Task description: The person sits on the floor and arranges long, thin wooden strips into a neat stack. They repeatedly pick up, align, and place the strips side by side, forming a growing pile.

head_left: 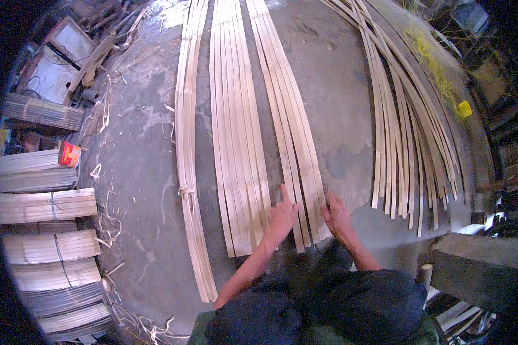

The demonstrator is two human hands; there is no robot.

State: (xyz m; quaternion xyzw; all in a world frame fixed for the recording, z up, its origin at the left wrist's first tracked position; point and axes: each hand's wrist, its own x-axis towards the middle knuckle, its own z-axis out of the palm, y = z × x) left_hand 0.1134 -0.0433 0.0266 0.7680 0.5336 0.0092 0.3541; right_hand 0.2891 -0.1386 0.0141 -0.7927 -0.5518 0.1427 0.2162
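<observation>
Two bare hands press flat on a group of long bamboo strips laid on a concrete floor.

The left hand (282, 215), forefinger stretched out, and the right hand (336, 214), fingers spread, rest palm down on the near ends of the middle strip group (290, 126), apparently to keep the slats side by side and their ends level. Left of it lie a wider strip group (236, 126) and a tied bundle (187, 149); a fanned, curved pile (408, 132) lies to the right. The grey concrete floor (138, 172) is littered with shavings; stacked short bundles (46, 205) line the far left.
</observation>
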